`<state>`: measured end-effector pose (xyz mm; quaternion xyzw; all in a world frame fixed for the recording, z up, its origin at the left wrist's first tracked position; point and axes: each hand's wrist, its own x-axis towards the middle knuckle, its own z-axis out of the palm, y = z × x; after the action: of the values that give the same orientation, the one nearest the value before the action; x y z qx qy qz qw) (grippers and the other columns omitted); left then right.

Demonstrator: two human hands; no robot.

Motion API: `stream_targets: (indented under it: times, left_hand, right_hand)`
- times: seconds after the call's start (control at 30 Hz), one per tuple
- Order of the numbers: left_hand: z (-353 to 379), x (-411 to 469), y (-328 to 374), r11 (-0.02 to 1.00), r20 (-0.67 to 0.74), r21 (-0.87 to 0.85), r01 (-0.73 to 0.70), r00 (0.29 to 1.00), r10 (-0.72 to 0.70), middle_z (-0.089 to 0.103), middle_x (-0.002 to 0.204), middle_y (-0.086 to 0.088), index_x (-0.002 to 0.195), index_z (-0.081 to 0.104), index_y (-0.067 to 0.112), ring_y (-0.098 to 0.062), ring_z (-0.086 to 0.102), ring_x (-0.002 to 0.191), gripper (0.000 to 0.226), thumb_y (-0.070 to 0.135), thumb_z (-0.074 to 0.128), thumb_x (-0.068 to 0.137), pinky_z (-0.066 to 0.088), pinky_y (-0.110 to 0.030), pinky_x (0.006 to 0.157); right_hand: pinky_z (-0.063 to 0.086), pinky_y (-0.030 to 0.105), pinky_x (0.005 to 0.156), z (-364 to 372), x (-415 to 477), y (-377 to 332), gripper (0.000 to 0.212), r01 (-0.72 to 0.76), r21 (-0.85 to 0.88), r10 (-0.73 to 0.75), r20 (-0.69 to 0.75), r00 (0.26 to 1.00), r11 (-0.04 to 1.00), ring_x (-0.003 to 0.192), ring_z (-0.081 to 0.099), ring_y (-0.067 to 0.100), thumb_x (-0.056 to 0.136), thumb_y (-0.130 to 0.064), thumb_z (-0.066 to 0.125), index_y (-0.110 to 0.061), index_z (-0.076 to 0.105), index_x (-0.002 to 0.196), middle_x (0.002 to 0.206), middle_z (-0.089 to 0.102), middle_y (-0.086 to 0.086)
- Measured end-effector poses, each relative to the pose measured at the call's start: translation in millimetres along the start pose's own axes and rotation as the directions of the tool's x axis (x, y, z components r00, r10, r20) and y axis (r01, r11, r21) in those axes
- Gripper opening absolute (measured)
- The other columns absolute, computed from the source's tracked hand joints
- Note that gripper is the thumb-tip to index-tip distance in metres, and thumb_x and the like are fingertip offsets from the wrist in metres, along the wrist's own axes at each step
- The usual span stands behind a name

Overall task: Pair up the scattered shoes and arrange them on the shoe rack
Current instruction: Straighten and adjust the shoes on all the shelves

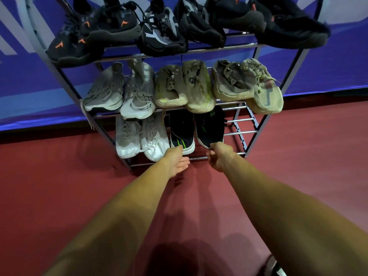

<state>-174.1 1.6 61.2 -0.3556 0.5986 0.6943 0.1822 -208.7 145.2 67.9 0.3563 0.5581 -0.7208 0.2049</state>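
Observation:
A metal shoe rack (237, 132) with three shelves stands against a blue wall. On its bottom shelf lie a white pair (139, 139) and two black shoes with green stripes. My left hand (176, 161) touches the heel of the left black shoe (182, 132), palm open beneath it. My right hand (218, 156) pinches the heel of the right black shoe (209, 128). The top shelf carries several black shoes (163, 30). The middle shelf carries a white pair (121, 90) and several beige shoes (199, 86).
The right part of the bottom shelf shows bare bars. One beige shoe (262, 90) overhangs the middle shelf's right front edge. Red floor (59, 186) spreads in front of the rack. A shoe tip (274, 267) shows at the bottom right edge.

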Motion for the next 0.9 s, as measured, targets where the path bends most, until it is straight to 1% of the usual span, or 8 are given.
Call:
stream_targets:
  times: [0.13,0.23,0.43,0.53,0.63,0.7,0.8,0.9]
  left_hand:
    - [6,-4,2,1.0,0.036,-0.015,-0.013,0.999,0.013,0.065,0.122,-0.022,0.14,0.044,0.012,-0.029,0.066,0.109,0.039,0.03,0.037,0.106,0.052,-0.034,0.088]
    - [8,-9,7,0.997,0.051,-0.073,-0.013,0.999,0.017,0.069,0.114,-0.023,0.133,0.051,0.008,-0.029,0.069,0.105,0.04,0.03,0.04,0.102,0.054,-0.032,0.08]
    - [-10,-19,9,0.993,-0.032,-0.112,-0.031,0.999,0.028,0.071,0.094,-0.018,0.123,0.059,0.005,-0.022,0.07,0.082,0.043,0.029,0.039,0.094,0.052,-0.027,0.063]
    - [-27,-27,6,0.994,-0.067,-0.103,-0.035,0.997,0.028,0.069,0.095,-0.02,0.122,0.058,0.004,-0.022,0.068,0.075,0.042,0.026,0.04,0.092,0.053,-0.028,0.06]
    - [-40,-40,0,0.993,-0.087,-0.113,-0.021,0.996,0.011,0.068,0.1,-0.023,0.115,0.058,0.003,-0.021,0.067,0.07,0.037,0.025,0.042,0.09,0.051,-0.024,0.05]
    - [-47,-47,-4,0.993,-0.114,-0.119,-0.025,0.993,0.012,0.07,0.092,-0.022,0.108,0.058,0.004,-0.02,0.066,0.067,0.033,0.024,0.042,0.089,0.049,-0.022,0.047]
    - [-62,-54,-4,0.992,-0.161,-0.118,-0.053,0.986,0.034,0.071,0.077,-0.019,0.094,0.06,0.003,-0.017,0.059,0.059,0.03,0.024,0.04,0.087,0.043,-0.02,0.045]
    - [-78,-62,-5,0.994,-0.196,-0.09,-0.064,0.98,0.046,0.07,0.062,-0.018,0.086,0.059,0.002,-0.014,0.049,0.047,0.03,0.025,0.039,0.085,0.036,-0.016,0.04]
  right_hand:
    - [0.04,0.017,0.042,7,-7,1,0.019,-0.085,-0.198,0.111,0.124,0.986,0.977,0.052,0.05,0.011,0.095,-0.012,0.053,-0.011,0.049,0.077,0.069,0.055,0.004]
    - [0.041,0.018,0.046,12,-13,2,0.009,-0.062,-0.252,0.12,0.222,0.968,0.966,0.055,0.052,0.01,0.096,-0.015,0.054,-0.009,0.056,0.09,0.073,0.054,0.003]
    - [0.046,0.018,0.057,9,-25,4,0.015,-0.072,-0.241,0.156,0.348,0.925,0.968,0.065,0.059,0.009,0.097,-0.024,0.057,-0.014,0.066,0.102,0.093,0.069,0.003]
    - [0.046,0.02,0.059,15,-34,4,0.011,-0.027,-0.257,0.118,0.348,0.93,0.966,0.068,0.058,0.01,0.095,-0.027,0.06,-0.017,0.064,0.099,0.088,0.063,0.001]
    - [0.043,0.019,0.056,21,-42,-1,0.013,0.008,-0.18,0.053,0.335,0.941,0.984,0.066,0.056,0.011,0.095,-0.028,0.059,-0.015,0.06,0.098,0.089,0.059,0.003]
    - [0.042,0.019,0.056,22,-44,-3,0.013,0.005,-0.111,0.03,0.318,0.948,0.994,0.067,0.056,0.012,0.095,-0.028,0.059,-0.015,0.06,0.099,0.094,0.058,0.003]
    - [0.043,0.02,0.06,21,-44,-3,0.03,0.014,-0.078,0.01,0.303,0.953,0.997,0.073,0.058,0.012,0.095,-0.029,0.06,-0.017,0.06,0.122,0.112,0.056,0.003]
    - [0.044,0.019,0.055,23,-45,-1,0.029,0.015,-0.081,0.01,0.296,0.955,0.997,0.07,0.059,0.013,0.094,-0.032,0.063,-0.017,0.056,0.118,0.117,0.056,0.007]
